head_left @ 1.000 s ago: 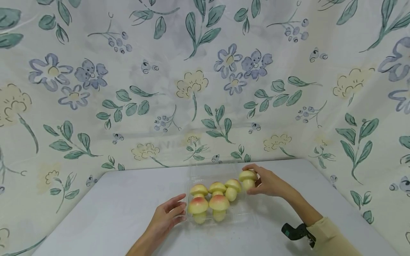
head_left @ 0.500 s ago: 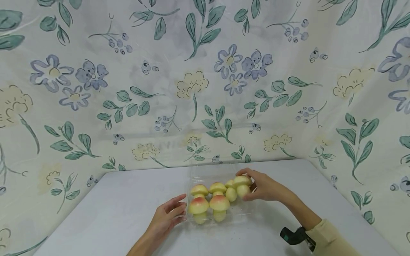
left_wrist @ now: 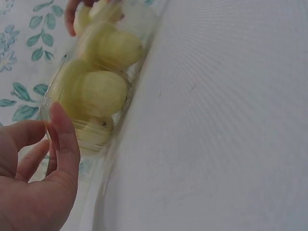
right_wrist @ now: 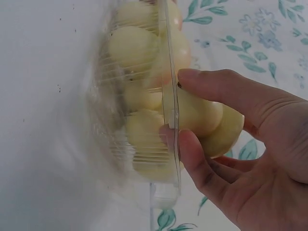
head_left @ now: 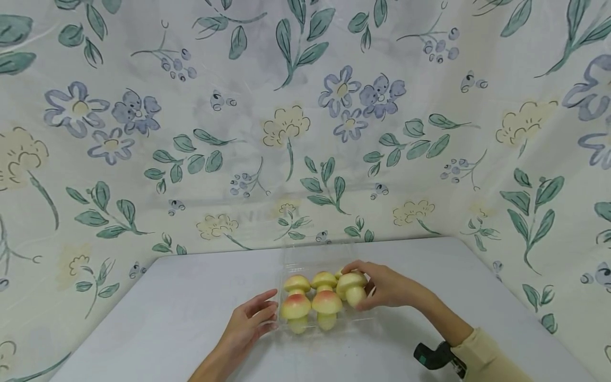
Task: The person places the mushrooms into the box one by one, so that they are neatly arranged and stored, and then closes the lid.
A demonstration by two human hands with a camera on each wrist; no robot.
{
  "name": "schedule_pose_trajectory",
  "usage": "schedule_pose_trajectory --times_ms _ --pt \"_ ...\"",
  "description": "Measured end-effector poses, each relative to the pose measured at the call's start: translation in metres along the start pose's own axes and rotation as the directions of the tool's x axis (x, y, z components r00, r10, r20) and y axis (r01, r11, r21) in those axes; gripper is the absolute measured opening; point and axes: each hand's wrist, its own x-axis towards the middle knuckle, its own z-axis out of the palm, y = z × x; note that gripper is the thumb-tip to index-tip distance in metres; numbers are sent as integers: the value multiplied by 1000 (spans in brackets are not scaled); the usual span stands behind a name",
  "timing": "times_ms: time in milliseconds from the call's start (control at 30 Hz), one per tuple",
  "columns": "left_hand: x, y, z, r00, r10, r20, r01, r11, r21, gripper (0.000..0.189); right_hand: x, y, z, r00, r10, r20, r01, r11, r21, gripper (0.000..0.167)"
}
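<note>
My right hand (head_left: 386, 284) grips a toy mushroom (head_left: 354, 293), pale yellow with a rounded cap, over the right part of a clear plastic box (head_left: 305, 258). In the right wrist view the thumb and fingers hold this mushroom (right_wrist: 195, 113) at the box rim, partly in front of others. Several similar mushrooms sit in the box, including a front one with a reddish cap (head_left: 326, 303) and another beside it (head_left: 296, 307). One behind the held mushroom is mostly hidden. My left hand (head_left: 250, 321) touches the box's left side with relaxed fingers, also seen at the rim (left_wrist: 45, 108).
The box's transparent lid stands open at the back. All of it rests on a white table (head_left: 191, 297), against a curtain (head_left: 248, 138) printed with flowers and leaves. A black device (head_left: 436, 356) is strapped at the right sleeve (head_left: 489, 355).
My right hand has carried its mushroom left and slightly toward me, from beyond the box's right edge to over the box, covering most of a mushroom there. The left hand stays put.
</note>
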Motion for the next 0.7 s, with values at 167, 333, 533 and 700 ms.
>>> schedule_pose_trajectory --times_ms 167,333,533,700 --pt "0 0 0 1000 1 -2 -1 1000 0 57 0 -2 1 1000 -6 5 6 1000 -8 67" --pt "0 -1 -1 1000 5 18 -5 1000 -7 58 0 -4 1 1000 -5 25 6 1000 -16 67" --pt "0 -2 -2 999 7 33 -7 1000 -11 58 -2 -6 1 999 -3 35 3 1000 -21 67" --pt "0 -1 -1 1000 3 27 -3 1000 -13 58 -3 -6 -1 999 16 41 -16 1000 -6 67"
